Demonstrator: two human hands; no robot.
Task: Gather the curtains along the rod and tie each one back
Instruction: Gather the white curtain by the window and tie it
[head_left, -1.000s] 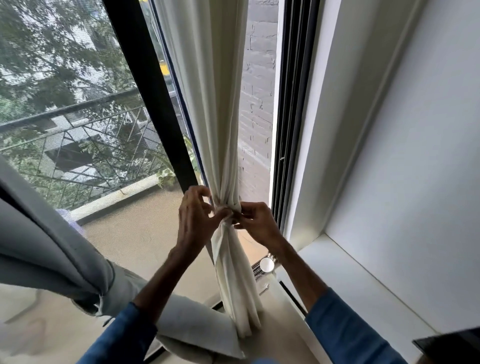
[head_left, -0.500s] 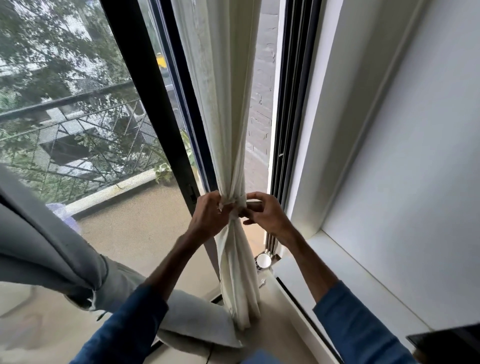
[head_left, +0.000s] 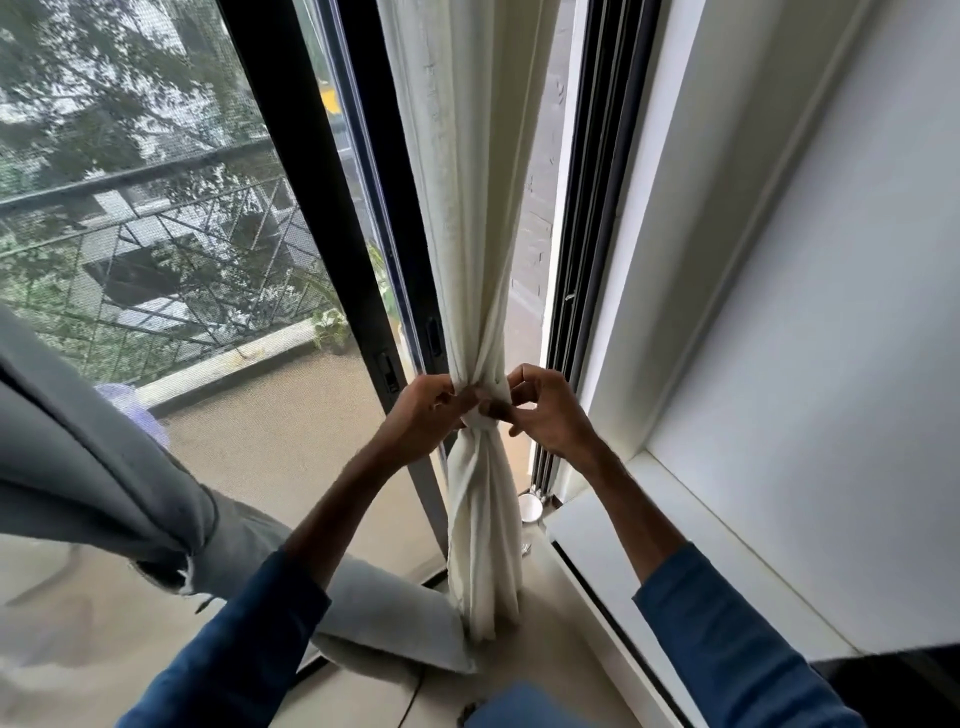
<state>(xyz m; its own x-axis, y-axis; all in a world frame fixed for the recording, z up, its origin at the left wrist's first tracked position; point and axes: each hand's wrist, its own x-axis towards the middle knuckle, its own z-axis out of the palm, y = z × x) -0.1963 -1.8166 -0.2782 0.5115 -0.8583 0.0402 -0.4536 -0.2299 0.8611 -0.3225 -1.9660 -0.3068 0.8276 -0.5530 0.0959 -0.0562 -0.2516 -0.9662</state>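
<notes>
Item: cream curtain (head_left: 467, 234), gathered into a narrow bundle that hangs between the dark window frame (head_left: 311, 208) and the white wall, cinched at its waist. Item: tie band (head_left: 480, 423), same pale cloth, wrapped round that waist. Left hand (head_left: 421, 415): fingers curled, gripping the bundle at the cinch. Right hand (head_left: 550, 415): finger and thumb pinching the tie band just beside it. Step in hand, as I read it: closing the knot. I would steady the bundle with the left, draw the band snug and level with the right, and check that the folds lie even. Item: grey curtain (head_left: 93, 467), lower left, bunched, apparently bound. Containers: none I can confirm; a small white round object (head_left: 530, 508) sits at the frame's foot, contents not discernible.
</notes>
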